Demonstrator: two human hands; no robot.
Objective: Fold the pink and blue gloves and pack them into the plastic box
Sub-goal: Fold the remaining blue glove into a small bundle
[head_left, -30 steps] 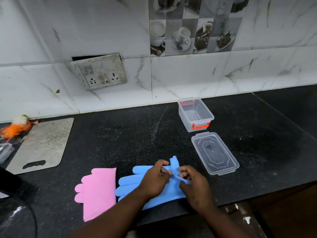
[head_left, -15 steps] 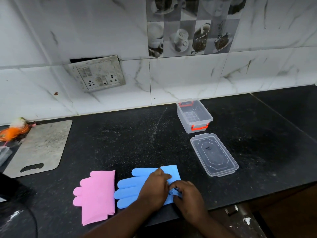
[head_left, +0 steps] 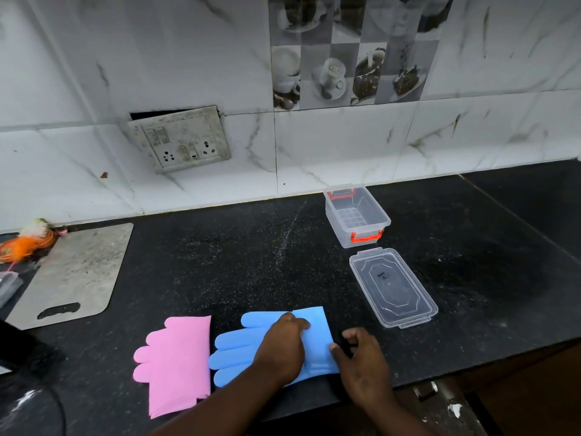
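Observation:
The blue gloves [head_left: 239, 347] lie flat near the counter's front edge, fingers pointing left, cuff folded over at the right. My left hand [head_left: 281, 349] presses palm-down on their middle. My right hand [head_left: 361, 360] sits at the cuff's right edge, thumb touching the blue fold, fingers loosely curled and holding nothing. The pink gloves [head_left: 179, 360] lie flat just left of the blue ones. The clear plastic box [head_left: 356, 217] with orange clips stands open at the back, with nothing in it. Its lid [head_left: 393, 287] lies in front of it.
A grey cutting board [head_left: 72, 275] rests at the left, with an orange scrubber [head_left: 25, 243] behind it. A dark round object [head_left: 28, 413] fills the bottom left corner. The black counter [head_left: 235, 262] ends just below the gloves. A socket plate [head_left: 180, 140] hangs on the tiled wall.
A second ago both hands pinched the blue cuff above the counter. They laid it down folded; my left hand now presses flat and my right has slid off to the right.

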